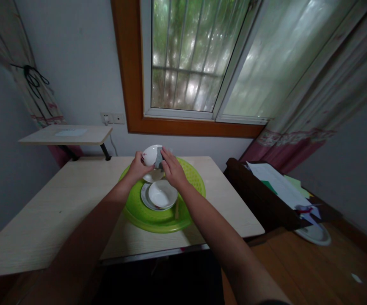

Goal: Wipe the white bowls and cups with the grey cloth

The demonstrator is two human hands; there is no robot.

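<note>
My left hand [137,167] grips the left rim of a white bowl [149,155] with small red marks, raised and tilted above a green basin [167,227]. My right hand [174,171] presses a grey cloth [158,158] against the bowl's right side, its fingers closed over the cloth. Just beneath the raised bowl is another white dish [153,176], partly hidden by it. Nearer to me in the basin, a white bowl [163,194] rests on a white plate [144,198]. Beside them lies a thin, pale wooden utensil [177,209], its upper part hidden by my right arm.
The basin stands on a pale wooden table [234,207] against the wall below a window. A small raised shelf [65,134] is at the table's back left. To the right, papers [275,184] lie on a dark brown piece of furniture [259,199].
</note>
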